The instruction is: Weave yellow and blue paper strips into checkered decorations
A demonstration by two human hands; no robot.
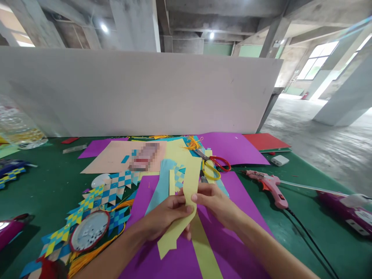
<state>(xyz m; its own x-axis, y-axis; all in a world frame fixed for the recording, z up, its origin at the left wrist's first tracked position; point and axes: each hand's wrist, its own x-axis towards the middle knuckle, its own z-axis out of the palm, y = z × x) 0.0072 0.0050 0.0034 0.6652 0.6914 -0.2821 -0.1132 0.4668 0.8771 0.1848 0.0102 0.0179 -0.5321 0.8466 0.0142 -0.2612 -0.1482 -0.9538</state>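
Left hand (173, 212) and right hand (214, 200) are both pinching the same pale yellow paper strip (192, 174), thumbs on the front, folded so one notched end angles down to the left. It's held up over a purple sheet (174, 267), with another yellow strip (207, 252) lying under the hands. Just past them are red-and-yellow-handled scissors (207, 157). Off right there's a pink glue gun (271, 185), left has checkered woven paper fish (93, 198) around a red-rimmed dish (109, 221), all on a green tabletop (305, 170).
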